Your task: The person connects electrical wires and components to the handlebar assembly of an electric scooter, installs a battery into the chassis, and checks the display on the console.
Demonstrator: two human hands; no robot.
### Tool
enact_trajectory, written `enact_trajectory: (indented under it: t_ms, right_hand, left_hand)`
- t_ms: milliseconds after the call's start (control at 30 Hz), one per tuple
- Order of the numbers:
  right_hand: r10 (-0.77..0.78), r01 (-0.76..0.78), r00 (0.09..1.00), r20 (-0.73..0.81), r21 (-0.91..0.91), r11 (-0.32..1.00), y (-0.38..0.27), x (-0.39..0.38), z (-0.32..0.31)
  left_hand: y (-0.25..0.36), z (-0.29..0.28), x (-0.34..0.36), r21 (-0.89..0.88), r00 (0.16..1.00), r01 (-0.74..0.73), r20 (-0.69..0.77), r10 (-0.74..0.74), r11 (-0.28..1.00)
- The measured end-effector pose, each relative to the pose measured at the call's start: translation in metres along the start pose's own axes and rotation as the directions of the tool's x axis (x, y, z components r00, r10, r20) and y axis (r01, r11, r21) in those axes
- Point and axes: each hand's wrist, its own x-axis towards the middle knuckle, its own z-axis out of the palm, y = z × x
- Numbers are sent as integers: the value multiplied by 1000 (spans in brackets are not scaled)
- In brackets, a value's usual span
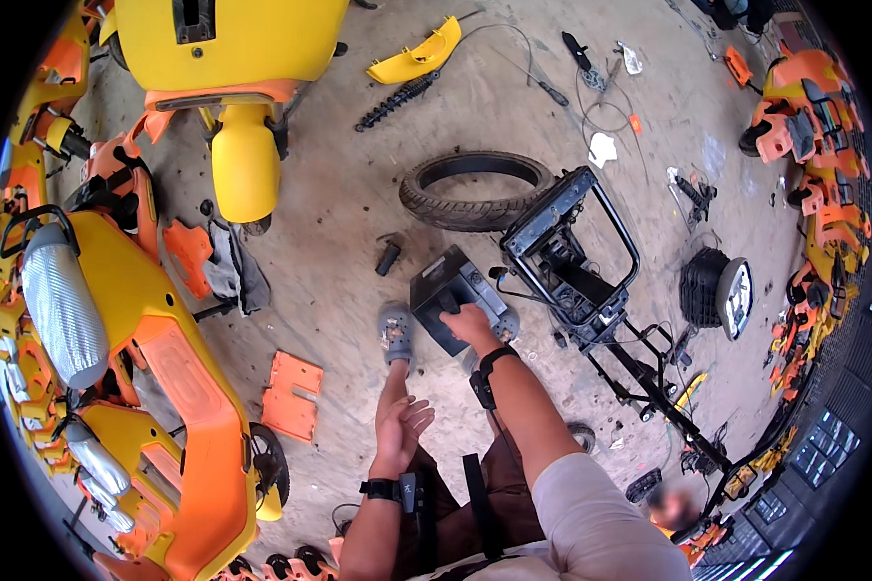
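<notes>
The right hand [467, 324] gripped a grey box [452, 295], fingers clamped over its edge (apparently carrying it). The left hand [400, 424] hung empty, fingers loosely apart, above the floor [349, 252].

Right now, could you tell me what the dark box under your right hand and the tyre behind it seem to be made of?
The dark box under the right hand looks like matte black hard plastic: flat panels, moulded ridges and dull reflections, though painted metal is possible. The tyre looks like black rubber: a dull, dusty surface with tread grooves round its outside.
</notes>
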Motion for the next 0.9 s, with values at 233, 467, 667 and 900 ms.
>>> enact_trajectory:
  t_ms: [233, 467, 667, 900]
  right_hand:
    - [227, 457, 764, -604, 755, 471, 35, -23, -3]
    - [122, 409, 836, -536, 754, 515, 43, -42, -43]
    - [165, 385, 897, -409, 909, 160, 54, -127, -59]
    - [221, 106, 971, -89, 992, -68, 113, -157, -51]
  left_hand:
    - [1, 44, 6, 57, 1000, 8, -25, -6, 998]
    - [-12, 97, 83, 208, 978, 23, 198, -65, 978]
    - [-42, 164, 124, 54, 954, 131, 264, -141, 990]
    - [-50, 164, 119, -31, 902, -71, 424, 78, 997]
